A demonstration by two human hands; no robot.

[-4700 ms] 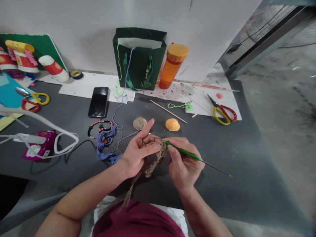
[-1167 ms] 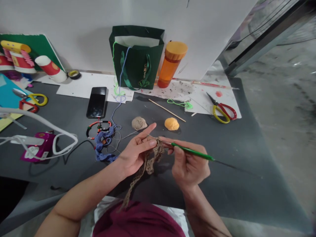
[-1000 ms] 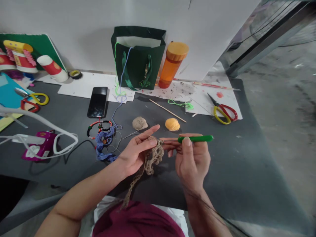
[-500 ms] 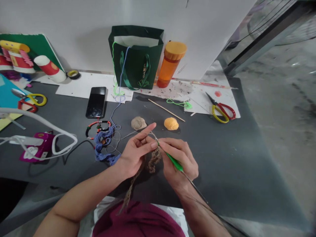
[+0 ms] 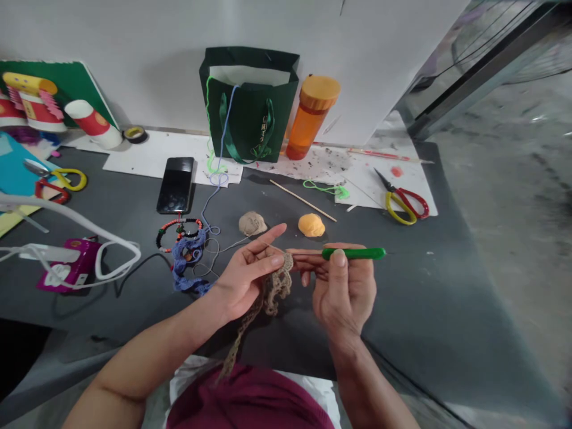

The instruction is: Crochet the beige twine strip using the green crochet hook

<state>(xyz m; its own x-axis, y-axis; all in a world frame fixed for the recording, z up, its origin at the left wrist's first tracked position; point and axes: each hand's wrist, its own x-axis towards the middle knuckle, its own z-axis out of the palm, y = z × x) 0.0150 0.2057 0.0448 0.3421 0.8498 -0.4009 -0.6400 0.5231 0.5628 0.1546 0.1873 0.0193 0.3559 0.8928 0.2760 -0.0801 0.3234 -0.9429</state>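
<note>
My left hand (image 5: 248,275) pinches a strip of beige crochet lace (image 5: 273,290) between thumb and fingers, with the forefinger stretched out and the yarn running over it. The strip hangs down toward my lap. My right hand (image 5: 342,285) grips a green-handled crochet hook (image 5: 353,253), held level, its metal tip at the top of the lace. A beige yarn ball (image 5: 252,223) lies just beyond my left hand, and its thread leads to the work.
On the dark table (image 5: 447,310) lie an orange yarn ball (image 5: 311,225), a wooden stick (image 5: 304,201), red-and-yellow scissors (image 5: 404,202), a phone (image 5: 176,185), a beaded ring with blue crochet (image 5: 185,250), a green gift bag (image 5: 248,107) and an orange bottle (image 5: 310,116). Cables and a magenta device (image 5: 71,262) sit at the left.
My right hand has swung the hook from pointing down toward my lap to lying level, handle to the right. The left hand has kept its grip on the lace.
</note>
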